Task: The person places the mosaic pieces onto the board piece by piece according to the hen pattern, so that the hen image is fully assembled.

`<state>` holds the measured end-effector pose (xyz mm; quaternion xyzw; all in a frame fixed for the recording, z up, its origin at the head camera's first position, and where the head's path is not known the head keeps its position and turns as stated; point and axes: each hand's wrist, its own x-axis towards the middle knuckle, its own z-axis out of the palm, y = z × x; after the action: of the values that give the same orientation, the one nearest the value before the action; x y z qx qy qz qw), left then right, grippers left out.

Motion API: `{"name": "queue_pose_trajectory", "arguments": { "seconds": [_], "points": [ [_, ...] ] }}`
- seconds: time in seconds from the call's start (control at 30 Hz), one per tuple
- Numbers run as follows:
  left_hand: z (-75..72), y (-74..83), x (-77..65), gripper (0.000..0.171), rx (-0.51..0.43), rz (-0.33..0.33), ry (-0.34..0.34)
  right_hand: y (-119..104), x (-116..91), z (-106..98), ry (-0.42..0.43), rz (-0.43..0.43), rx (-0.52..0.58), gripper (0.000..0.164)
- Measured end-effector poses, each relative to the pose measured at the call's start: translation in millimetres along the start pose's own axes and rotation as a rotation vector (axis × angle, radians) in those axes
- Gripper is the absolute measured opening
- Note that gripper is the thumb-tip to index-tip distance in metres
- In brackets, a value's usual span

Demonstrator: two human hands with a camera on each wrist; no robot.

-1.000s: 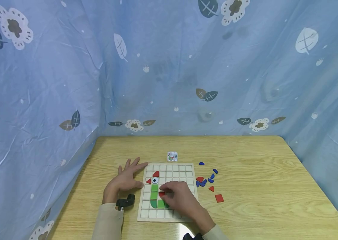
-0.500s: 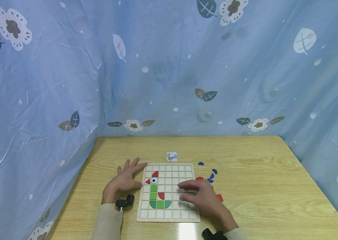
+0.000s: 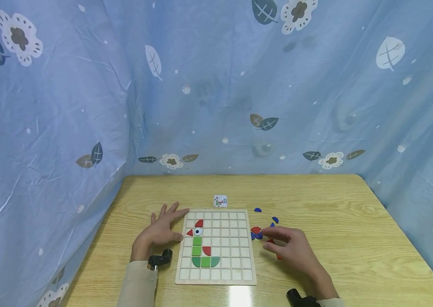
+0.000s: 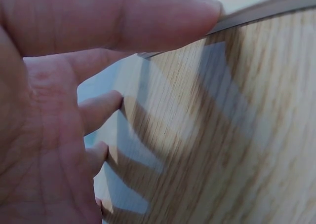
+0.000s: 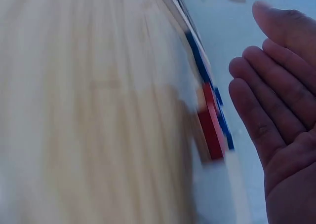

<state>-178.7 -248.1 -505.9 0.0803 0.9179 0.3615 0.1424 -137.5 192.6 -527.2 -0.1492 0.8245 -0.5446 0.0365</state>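
A pale gridded board (image 3: 235, 243) lies on the table, bearing coloured pieces in a bird-like shape. Among them are a round eye piece (image 3: 198, 231), a green square (image 3: 197, 241) and a red quarter-circle (image 3: 206, 250). My left hand (image 3: 159, 230) touches the board's left edge with thumb and index finger, its fingers spread. To the right of the board, my right hand (image 3: 294, 249) hovers over loose pieces, fingers extended and nothing held. It partly hides them. In the right wrist view, a red piece (image 5: 211, 128) appears near the fingers, blurred.
A small printed card (image 3: 220, 201) lies behind the board. Loose blue half-round pieces (image 3: 275, 220) and a red quarter-circle (image 3: 256, 230) lie right of it. A blue patterned curtain (image 3: 224, 85) surrounds the table's (image 3: 339, 221) back and sides.
My right hand has left the red quarter-circle on the board and moved right to the loose pieces. The left hand stays at the board's edge.
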Motion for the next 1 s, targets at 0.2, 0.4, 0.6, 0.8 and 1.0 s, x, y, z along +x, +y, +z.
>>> {"name": "queue_pose_trajectory", "arguments": {
  "seconds": [0.2, 0.4, 0.6, 0.8, 1.0],
  "points": [
    [-1.7, 0.1, -0.5, 0.088, 0.000, 0.020, -0.006, 5.7, -22.8, -18.8, 0.054, 0.002, -0.114, 0.039],
    [-1.5, 0.4, -1.6, 0.089, 0.019, 0.021, -0.001, 7.5, -36.5, -30.1, 0.038, 0.051, -0.148, 0.037],
    [0.6, 0.9, -1.3, 0.089, 0.017, 0.018, 0.004, 10.3, -39.9, -32.9, 0.017, 0.060, -0.189, 0.037],
    [1.9, -0.5, -0.6, 0.088, 0.010, 0.016, 0.009, 11.8, -41.3, -31.7, 0.016, 0.023, -0.219, 0.037],
    [1.6, -1.3, 0.1, 0.088, 0.006, 0.017, 0.009, 14.0, -40.6, -28.0, 0.045, -0.063, -0.260, 0.039]
  ]
}}
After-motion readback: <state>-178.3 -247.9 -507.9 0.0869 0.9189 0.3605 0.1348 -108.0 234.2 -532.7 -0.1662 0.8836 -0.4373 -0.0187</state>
